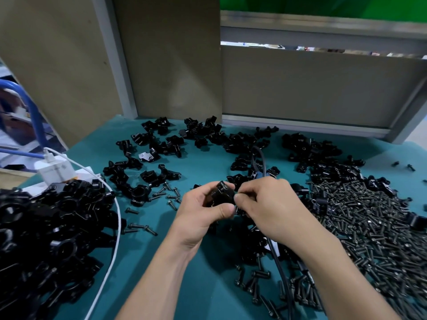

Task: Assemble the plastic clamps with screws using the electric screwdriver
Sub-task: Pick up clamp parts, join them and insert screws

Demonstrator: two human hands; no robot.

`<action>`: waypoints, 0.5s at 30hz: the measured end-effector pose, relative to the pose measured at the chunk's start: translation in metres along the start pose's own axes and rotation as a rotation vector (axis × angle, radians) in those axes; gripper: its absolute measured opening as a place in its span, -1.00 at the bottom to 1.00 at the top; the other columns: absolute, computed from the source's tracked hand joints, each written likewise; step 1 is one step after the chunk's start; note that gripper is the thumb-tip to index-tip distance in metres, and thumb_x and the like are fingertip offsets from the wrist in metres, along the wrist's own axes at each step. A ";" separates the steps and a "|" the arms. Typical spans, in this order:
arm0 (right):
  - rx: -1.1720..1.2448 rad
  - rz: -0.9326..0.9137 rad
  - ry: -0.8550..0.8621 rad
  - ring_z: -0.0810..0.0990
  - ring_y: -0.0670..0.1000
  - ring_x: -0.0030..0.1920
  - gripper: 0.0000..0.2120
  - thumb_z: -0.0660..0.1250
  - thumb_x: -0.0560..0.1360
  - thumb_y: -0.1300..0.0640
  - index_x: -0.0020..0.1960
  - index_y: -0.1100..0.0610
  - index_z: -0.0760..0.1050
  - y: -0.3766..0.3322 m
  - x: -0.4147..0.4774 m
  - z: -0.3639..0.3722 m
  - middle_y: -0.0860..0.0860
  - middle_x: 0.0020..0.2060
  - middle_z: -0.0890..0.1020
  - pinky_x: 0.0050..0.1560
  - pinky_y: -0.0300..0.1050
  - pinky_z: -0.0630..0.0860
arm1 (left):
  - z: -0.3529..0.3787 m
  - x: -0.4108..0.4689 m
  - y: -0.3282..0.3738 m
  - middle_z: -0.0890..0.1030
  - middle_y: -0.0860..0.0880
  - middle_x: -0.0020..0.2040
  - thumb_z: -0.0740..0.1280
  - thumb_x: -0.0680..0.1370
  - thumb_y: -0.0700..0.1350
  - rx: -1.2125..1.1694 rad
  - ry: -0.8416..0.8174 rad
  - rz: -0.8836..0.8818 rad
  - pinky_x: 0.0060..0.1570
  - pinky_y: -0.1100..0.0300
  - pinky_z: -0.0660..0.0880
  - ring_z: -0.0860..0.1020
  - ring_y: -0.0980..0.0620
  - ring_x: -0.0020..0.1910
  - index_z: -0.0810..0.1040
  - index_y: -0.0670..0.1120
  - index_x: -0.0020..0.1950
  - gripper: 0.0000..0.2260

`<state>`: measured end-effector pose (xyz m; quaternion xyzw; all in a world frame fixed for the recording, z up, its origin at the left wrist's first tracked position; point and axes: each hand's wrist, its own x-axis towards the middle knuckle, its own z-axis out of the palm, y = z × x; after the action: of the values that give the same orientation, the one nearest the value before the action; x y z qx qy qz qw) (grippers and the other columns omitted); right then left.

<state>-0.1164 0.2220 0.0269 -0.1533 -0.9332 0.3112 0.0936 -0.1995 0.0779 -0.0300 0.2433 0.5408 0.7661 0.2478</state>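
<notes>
A person works at a bench (208, 285) with a teal cover, and both hands meet over its middle. The left hand (203, 213) grips one black plastic clamp (220, 192): the fingers are curled around it from the left and the thumb lies over its near side. The clamp is lifted a little above the cover. The right hand (272, 209) has its fingers curled too, and its thumb and forefinger pinch at the right side of the same clamp. I cannot tell whether a small screw is between these fingertips; it is too small and dark.

On the right side lies a big heap of screws (369, 227), black and spread toward the near edge. On the near left is a pile of clamps (46, 227). Loose clamp parts (166, 144) are scattered over the far half of the bench. A few single screws (138, 226) lie between the pile and the left wrist.

A black cable (280, 273) passes under the right forearm. A white cable (116, 227) curves along the pile of clamps and goes to a white plug (55, 173) at the far left. Brown boards (171, 54) stand behind the bench.
</notes>
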 end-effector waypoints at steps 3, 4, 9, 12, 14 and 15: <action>0.039 0.000 -0.045 0.35 -0.07 -0.51 -0.65 0.38 0.57 -0.11 -0.25 0.11 0.59 0.002 0.001 -0.001 0.05 -0.47 0.51 -0.48 -0.19 0.30 | -0.002 0.000 -0.001 0.69 0.00 -0.09 0.63 0.19 -0.06 -0.036 0.026 -0.008 -0.07 0.22 0.58 0.62 0.07 -0.10 0.75 0.04 0.02 -0.60; 0.052 -0.005 -0.016 0.40 -0.05 -0.51 -0.69 0.43 0.53 -0.13 -0.24 0.08 0.61 0.003 0.001 -0.002 0.01 -0.47 0.55 -0.47 -0.20 0.35 | -0.002 0.001 -0.001 0.69 0.00 -0.09 0.63 0.18 -0.06 -0.041 0.029 -0.011 -0.07 0.22 0.59 0.62 0.07 -0.10 0.75 0.04 0.01 -0.60; 0.139 -0.078 0.102 0.65 -0.16 -0.31 -0.85 0.53 0.41 0.17 -0.18 -0.08 0.67 0.004 -0.002 -0.006 -0.19 -0.33 0.69 -0.24 -0.27 0.58 | -0.001 0.001 -0.002 0.71 -0.02 -0.09 0.63 0.22 -0.14 -0.050 0.037 -0.029 -0.12 0.22 0.60 0.65 0.07 -0.12 0.75 0.01 0.02 -0.62; 0.110 -0.051 0.074 0.63 -0.17 -0.34 -0.82 0.50 0.46 0.19 -0.23 -0.06 0.65 0.004 -0.001 -0.005 -0.19 -0.38 0.67 -0.27 -0.30 0.56 | 0.000 0.001 -0.003 0.72 -0.03 -0.12 0.62 0.23 -0.14 -0.012 0.022 -0.033 -0.14 0.21 0.62 0.66 0.08 -0.15 0.76 0.03 0.02 -0.63; 0.089 -0.005 0.095 0.57 -0.11 -0.43 -0.79 0.51 0.47 0.12 -0.31 -0.03 0.60 0.003 0.001 -0.001 -0.12 -0.43 0.63 -0.39 -0.28 0.50 | 0.000 0.000 -0.003 0.72 -0.02 -0.13 0.63 0.19 -0.09 0.004 0.030 -0.022 -0.08 0.17 0.64 0.66 0.07 -0.14 0.76 0.05 0.01 -0.61; 0.059 0.012 0.104 0.50 -0.08 -0.47 -0.75 0.50 0.48 0.08 -0.35 0.00 0.57 0.004 0.002 0.001 -0.08 -0.47 0.59 -0.44 -0.26 0.43 | -0.001 0.000 -0.004 0.72 -0.02 -0.12 0.63 0.19 -0.07 0.008 0.030 -0.014 -0.06 0.15 0.64 0.66 0.06 -0.13 0.76 0.05 0.01 -0.61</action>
<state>-0.1180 0.2248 0.0236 -0.1722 -0.9166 0.3306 0.1445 -0.1993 0.0785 -0.0338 0.2289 0.5492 0.7658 0.2441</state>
